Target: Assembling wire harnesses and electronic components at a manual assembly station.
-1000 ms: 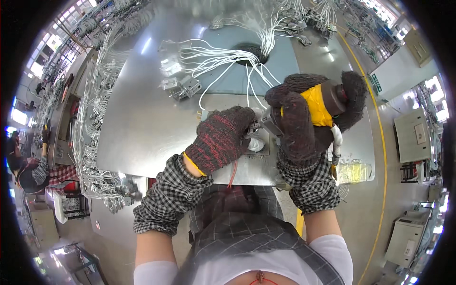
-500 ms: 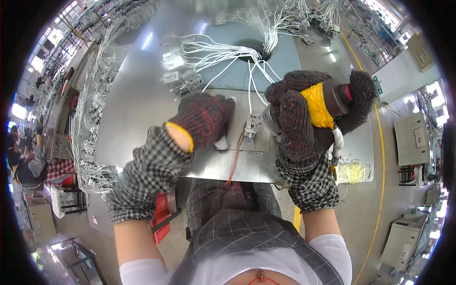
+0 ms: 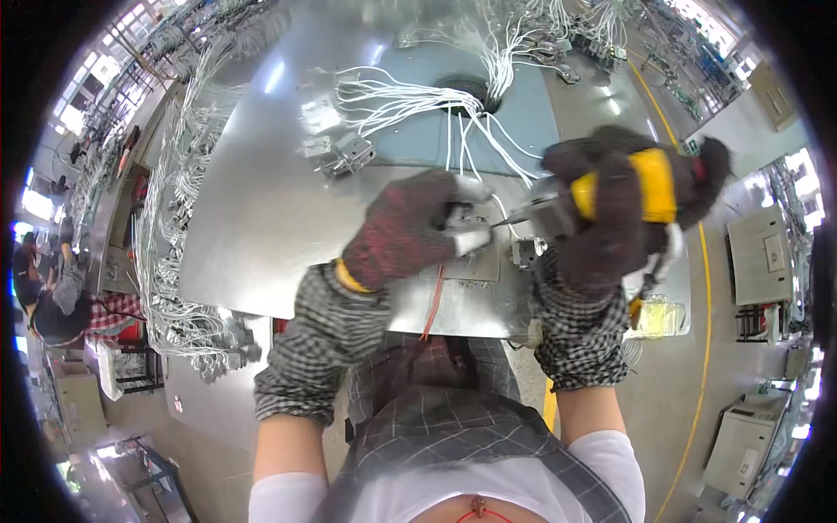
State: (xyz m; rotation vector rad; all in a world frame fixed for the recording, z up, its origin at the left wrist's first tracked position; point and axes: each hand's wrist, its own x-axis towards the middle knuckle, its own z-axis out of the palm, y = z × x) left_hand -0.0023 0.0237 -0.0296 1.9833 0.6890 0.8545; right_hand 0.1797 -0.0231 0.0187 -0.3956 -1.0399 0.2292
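My left hand (image 3: 410,227), in a dark red-black knit glove with white-covered fingertips, closes on a small metal wire-end fitting (image 3: 467,218), partly hidden by the fingers. My right hand (image 3: 610,213), gloved too, wraps round a dark power screwdriver with a yellow band (image 3: 656,185) and is blurred. Its thin bit (image 3: 510,220) points left, close to the left fingertips; contact is unclear. Another small metal fitting (image 3: 527,252) lies just below the driver's nose. White wires (image 3: 401,103) run from a round hole (image 3: 471,87) in the table. Thin red wires (image 3: 434,305) hang below my left hand.
The shiny metal table (image 3: 244,235) has several metal fittings (image 3: 344,155) at its left centre. Bundles of white wires (image 3: 179,183) hang along the left. A yellowish transparent pad (image 3: 660,318) is at the right front corner. A person in a red checked garment (image 3: 113,307) is at far left.
My left hand has moved right and up to the wire-end fitting and closed on it. My right hand has shifted right with the screwdriver, its bit now in view.
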